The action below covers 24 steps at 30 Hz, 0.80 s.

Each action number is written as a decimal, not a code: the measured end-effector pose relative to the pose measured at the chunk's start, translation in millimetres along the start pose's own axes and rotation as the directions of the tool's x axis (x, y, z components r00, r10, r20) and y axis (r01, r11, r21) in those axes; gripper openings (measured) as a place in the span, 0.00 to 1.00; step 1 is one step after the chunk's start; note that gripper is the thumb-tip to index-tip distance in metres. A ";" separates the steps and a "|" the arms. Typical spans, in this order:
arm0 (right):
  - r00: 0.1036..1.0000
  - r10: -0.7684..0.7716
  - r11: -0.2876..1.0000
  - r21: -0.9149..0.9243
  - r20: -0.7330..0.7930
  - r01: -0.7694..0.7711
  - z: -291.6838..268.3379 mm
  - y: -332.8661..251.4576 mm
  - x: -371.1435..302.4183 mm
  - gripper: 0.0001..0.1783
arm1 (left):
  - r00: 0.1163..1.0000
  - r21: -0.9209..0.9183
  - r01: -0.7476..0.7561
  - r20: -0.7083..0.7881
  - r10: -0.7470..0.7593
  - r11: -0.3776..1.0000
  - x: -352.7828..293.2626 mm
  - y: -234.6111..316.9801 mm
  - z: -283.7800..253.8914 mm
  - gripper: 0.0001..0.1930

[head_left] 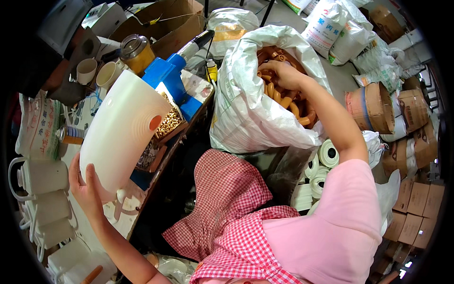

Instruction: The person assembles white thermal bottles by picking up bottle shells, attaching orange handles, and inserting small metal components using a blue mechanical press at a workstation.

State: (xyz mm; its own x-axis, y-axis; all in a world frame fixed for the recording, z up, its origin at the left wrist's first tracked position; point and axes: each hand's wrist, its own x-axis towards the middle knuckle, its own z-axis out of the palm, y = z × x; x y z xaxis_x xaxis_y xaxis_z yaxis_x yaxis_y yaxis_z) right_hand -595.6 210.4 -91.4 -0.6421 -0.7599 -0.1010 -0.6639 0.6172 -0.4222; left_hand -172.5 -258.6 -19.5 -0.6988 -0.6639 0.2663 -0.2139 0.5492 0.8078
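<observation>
My left hand grips the near end of a large white plastic vessel, thumb and fingers spread around its edge. The vessel lies tilted over the workbench at left, and a round orange-brown spot marks its side. My right hand reaches into a tall white woven sack, its fingers bent among curved brown plastic handles. The fingertips are partly hidden there, seemingly closed on one handle. Beside the vessel, a blue bench machine stands above a tray of small brass-coloured fasteners.
Stacked white plastic containers with handles line the left side. A jar with an amber body and two cups stand behind the vessel. White rolls lie right of the sack; cardboard boxes and filled bags stand farther right and back.
</observation>
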 end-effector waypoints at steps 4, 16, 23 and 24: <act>0.991 0.030 1.000 -0.010 0.133 -0.028 -3.2 -19.4 -3.9 0.22 | 0.999 0.017 0.020 -0.041 -0.019 1.000 -2.7 -1.5 0.5 0.24; 0.909 -0.303 0.953 -0.084 -0.286 0.291 -27.7 -90.3 -57.1 0.16 | 0.999 0.041 -0.007 -0.054 0.009 0.999 1.0 -14.3 -2.7 0.25; 0.853 -0.381 0.923 -0.101 -0.358 0.371 -39.2 -116.0 -71.3 0.17 | 0.996 0.081 -0.071 -0.039 0.074 0.994 3.2 -9.9 3.8 0.26; 0.851 -0.396 0.910 -0.024 -0.345 0.414 -39.7 -118.7 -72.1 0.17 | 0.996 0.089 -0.080 -0.039 0.084 0.993 2.9 -10.2 4.5 0.25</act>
State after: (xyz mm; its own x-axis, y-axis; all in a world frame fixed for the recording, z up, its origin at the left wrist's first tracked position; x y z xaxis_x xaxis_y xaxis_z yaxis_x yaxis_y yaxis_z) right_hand -485.8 200.0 1.8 -0.4161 -0.8206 0.3918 -0.8789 0.2523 -0.4049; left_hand -175.4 -263.8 -29.4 -0.6874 -0.6347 0.3530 -0.2170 0.6434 0.7342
